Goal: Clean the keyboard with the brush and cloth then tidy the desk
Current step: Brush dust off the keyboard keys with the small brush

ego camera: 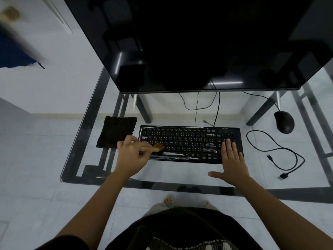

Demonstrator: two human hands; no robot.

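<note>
A black keyboard (187,143) lies on the glass desk (180,174) in front of the monitor. My left hand (131,156) grips the wooden handle of a small brush (156,147), whose brown bristles sit on the keys at the keyboard's left end. Flat on the keyboard's right end, over the number pad, lies my right hand (232,159) with straight fingers and the thumb spread out to the left. A dark folded cloth (115,131) rests on the desk just left of the keyboard, behind my left hand.
A large dark monitor (198,42) fills the back of the desk. A black mouse (284,124) sits at the right, and a loose black cable (273,150) coils beside the keyboard's right end. Thin cables hang under the monitor. The desk's front edge runs near my body.
</note>
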